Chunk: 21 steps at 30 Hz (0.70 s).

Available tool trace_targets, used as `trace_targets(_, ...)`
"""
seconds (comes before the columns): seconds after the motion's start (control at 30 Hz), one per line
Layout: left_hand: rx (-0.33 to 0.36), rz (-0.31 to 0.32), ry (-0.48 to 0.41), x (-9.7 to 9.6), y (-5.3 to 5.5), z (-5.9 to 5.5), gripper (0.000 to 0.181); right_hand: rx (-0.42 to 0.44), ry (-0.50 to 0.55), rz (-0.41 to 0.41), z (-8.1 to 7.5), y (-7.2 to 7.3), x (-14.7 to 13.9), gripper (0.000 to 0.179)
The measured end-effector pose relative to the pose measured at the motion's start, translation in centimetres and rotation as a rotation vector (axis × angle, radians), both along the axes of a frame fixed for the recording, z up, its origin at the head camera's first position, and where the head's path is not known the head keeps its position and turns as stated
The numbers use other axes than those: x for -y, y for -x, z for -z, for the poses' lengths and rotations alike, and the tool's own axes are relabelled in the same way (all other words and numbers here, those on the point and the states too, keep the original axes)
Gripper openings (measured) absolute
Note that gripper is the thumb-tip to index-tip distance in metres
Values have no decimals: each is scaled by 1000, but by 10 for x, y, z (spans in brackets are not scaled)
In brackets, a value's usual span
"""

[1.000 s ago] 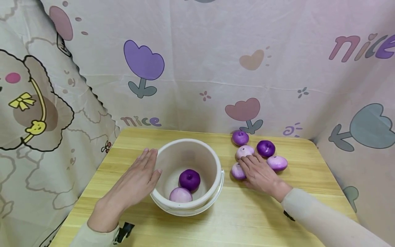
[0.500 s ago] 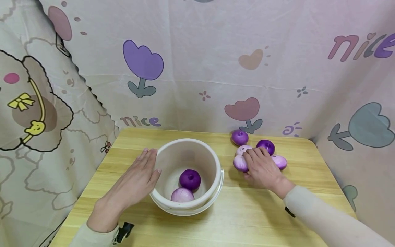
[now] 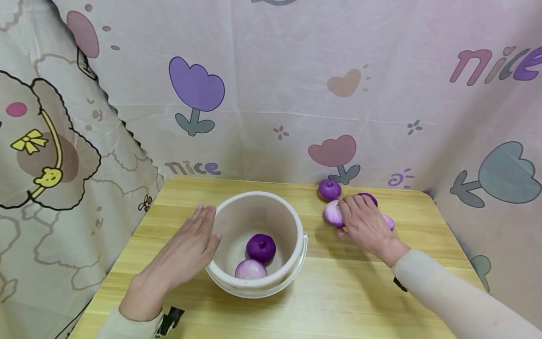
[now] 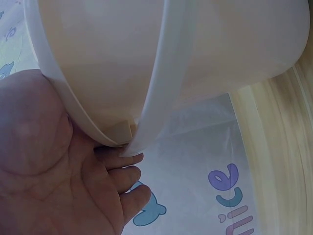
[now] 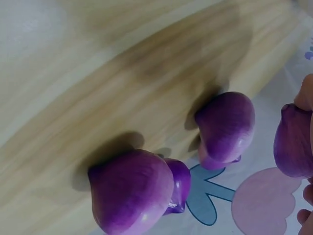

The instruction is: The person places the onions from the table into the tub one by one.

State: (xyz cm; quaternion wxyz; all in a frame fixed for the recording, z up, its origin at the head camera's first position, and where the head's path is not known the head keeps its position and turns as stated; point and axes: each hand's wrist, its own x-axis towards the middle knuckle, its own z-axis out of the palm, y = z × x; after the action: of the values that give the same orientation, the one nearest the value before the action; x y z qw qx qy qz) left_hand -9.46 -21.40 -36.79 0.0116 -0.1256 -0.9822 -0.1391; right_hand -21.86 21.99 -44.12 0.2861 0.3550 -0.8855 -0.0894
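Observation:
In the head view a white bucket [image 3: 275, 214] stands on the table. Inside it lie a dark purple onion [image 3: 260, 248] and a paler onion [image 3: 251, 269]. My left hand [image 3: 179, 254] rests at the bucket's left rim, fingers straight; the left wrist view shows its palm [image 4: 58, 171] by the rim and handle. My right hand [image 3: 367, 226] grips a pale purple onion [image 3: 333, 214] from above; in the right wrist view this onion [image 5: 292, 142] sits between fingers at the right edge. Beneath the hand other onions are partly hidden.
Near the back edge lies a purple onion [image 3: 329, 189]. A dark onion [image 3: 371, 198] and a pale onion [image 3: 388, 222] show beyond my right hand. A patterned cloth [image 3: 262, 146] hangs behind the wooden table [image 3: 347, 292].
My right hand has closed around the nearest pale onion and moved slightly back and right with it, covering more of the others. My left hand has stayed at the bucket.

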Motion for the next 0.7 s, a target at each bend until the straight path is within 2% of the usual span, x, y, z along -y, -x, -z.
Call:
trace_targets(0.37,-20,4,15,-1,1,-1,68,0,28,34,-12,4,6,70)
trace_targets(0.7,-16,3,19,0,0,-2,68,-89,102,-34,-24,12,15,62)
